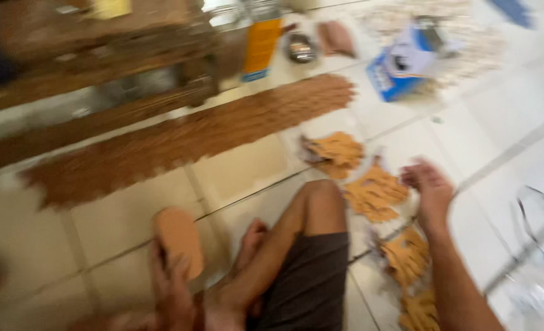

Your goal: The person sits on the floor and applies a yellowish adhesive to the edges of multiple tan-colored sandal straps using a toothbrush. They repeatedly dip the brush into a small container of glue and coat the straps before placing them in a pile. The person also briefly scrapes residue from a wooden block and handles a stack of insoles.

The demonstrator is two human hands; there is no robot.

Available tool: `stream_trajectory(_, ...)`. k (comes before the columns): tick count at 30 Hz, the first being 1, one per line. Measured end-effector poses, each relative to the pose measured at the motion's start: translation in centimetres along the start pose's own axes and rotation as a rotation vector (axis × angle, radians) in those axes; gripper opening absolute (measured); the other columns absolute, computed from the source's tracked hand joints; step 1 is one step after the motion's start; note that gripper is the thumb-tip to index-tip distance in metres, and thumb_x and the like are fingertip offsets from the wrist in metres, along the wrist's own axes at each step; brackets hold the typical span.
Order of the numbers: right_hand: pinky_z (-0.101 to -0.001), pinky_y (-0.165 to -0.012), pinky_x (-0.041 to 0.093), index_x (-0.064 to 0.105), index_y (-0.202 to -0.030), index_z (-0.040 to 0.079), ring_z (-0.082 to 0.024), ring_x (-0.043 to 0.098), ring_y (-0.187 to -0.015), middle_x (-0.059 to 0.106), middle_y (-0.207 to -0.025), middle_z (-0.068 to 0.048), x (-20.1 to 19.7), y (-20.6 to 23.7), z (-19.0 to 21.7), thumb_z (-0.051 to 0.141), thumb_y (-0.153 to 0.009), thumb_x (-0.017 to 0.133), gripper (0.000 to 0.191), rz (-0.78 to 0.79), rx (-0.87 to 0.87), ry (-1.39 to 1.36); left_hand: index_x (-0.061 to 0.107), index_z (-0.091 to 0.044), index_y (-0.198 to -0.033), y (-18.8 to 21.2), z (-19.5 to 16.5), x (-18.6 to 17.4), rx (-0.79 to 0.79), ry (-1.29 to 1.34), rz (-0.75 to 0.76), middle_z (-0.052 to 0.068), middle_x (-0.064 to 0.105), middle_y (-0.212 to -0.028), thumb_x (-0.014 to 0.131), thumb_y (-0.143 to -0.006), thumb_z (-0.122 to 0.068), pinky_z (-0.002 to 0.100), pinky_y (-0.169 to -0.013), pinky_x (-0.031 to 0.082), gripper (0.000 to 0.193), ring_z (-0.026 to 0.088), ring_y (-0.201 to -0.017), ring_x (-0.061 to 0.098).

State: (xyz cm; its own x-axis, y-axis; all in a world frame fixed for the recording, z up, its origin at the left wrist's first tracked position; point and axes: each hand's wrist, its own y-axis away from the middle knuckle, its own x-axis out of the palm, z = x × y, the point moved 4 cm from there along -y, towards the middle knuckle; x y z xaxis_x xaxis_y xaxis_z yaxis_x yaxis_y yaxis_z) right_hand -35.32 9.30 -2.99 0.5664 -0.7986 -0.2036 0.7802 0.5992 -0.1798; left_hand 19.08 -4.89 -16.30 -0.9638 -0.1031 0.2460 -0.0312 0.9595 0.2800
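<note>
Sole Blank Held Over Tiled Floor

Sole blank [178, 239], a flat tan oval with rounded ends and a matte, leather-like face, was in the left hand [172, 288]. The grip of that hand was closed on the blank's lower end, fingers wrapped over its edge, and held it low above the pale glossy tiled floor [100, 220], beside the person's bent knee [321, 199].

The right hand [428, 190] was extended over stacks of orange-brown cut pieces [375, 193] with jagged, toothed outlines, which lay on the floor to the right of the knee. Its fingers were loosely curled; motion blur prevented telling whether its grip held a piece.

A long brown strip of closely laid pieces [192, 138] with a scaled texture ran diagonally across the tiles. A blue and white carton [403, 64] stood further off.
</note>
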Motion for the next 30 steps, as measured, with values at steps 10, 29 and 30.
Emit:
stream_trajectory(10,-0.0317,-0.083,0.057,0.058,-0.135,-0.002,-0.02,0.07,-0.099,0.073,-0.114,-0.016,41.2,20.8,-4.1,0.02,-0.098,0.061,0.043,1.104,-0.008,0.077,0.038,-0.008,-0.156,0.4,-1.3,-1.4,0.042,0.063,-0.04,0.015,0.049,-0.151,0.066,-0.086,-0.023,0.037,-0.098,0.051,0.077,0.027,-0.13,0.054)
stream_trajectory(29,-0.0297,-0.083,0.055,0.065,-0.126,-0.006,-0.017,0.067,-0.097,0.075,-0.114,-0.014,41.0,22.9,-3.9,0.021,-0.094,0.065,0.043,0.955,0.44,-0.054,0.038,0.001,-0.154,1.1,-3.3,-1.1,0.385,-0.339,-0.072,0.023,0.035,-0.162,0.073,-0.089,-0.028,0.044,-0.121,0.028,0.079,0.037,-0.152,0.032)
stream_trajectory(30,-0.0295,-0.083,0.055,0.065,-0.126,-0.007,-0.017,0.067,-0.097,0.075,-0.113,-0.014,41.0,23.0,-4.2,0.022,-0.095,0.065,0.043,0.97,0.431,-0.027,0.038,0.001,-0.154,1.0,-3.4,-1.0,0.388,-0.32,-0.066,0.023,0.036,-0.161,0.073,-0.089,-0.028,0.044,-0.121,0.029,0.079,0.036,-0.151,0.033)
